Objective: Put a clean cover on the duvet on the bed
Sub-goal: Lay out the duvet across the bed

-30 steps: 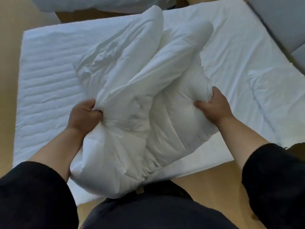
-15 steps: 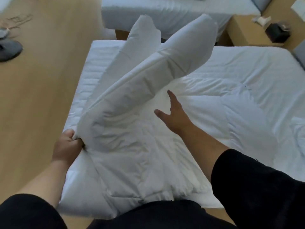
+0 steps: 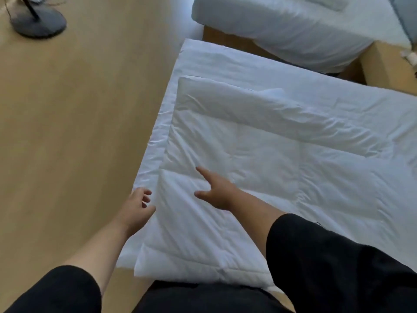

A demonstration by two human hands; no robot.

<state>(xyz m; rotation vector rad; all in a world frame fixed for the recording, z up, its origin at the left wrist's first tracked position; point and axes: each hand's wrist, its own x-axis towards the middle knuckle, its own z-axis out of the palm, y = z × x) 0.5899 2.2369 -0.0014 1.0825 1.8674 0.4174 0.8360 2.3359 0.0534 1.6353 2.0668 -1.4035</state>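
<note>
A white quilted duvet (image 3: 259,159) lies spread flat on the bed (image 3: 203,55), which has a white sheet. Its near corner hangs slightly over the bed's front edge by my body. My left hand (image 3: 137,207) hovers at the duvet's left edge with loosely curled fingers, holding nothing. My right hand (image 3: 216,192) is above the duvet with forefinger and thumb stretched out, fingers relaxed, nothing in it. I cannot tell a separate clean cover apart from the other white bedding.
Wooden floor (image 3: 74,123) fills the left side. A grey round lamp base (image 3: 39,22) stands at the top left. A second bed with white bedding (image 3: 293,26) lies beyond, and a wooden nightstand (image 3: 388,64) sits at the right edge.
The bunched duvet, held up by both hands, has been thrown out flat on the bed. Both hands have let go of it. My view has swung to the left.
</note>
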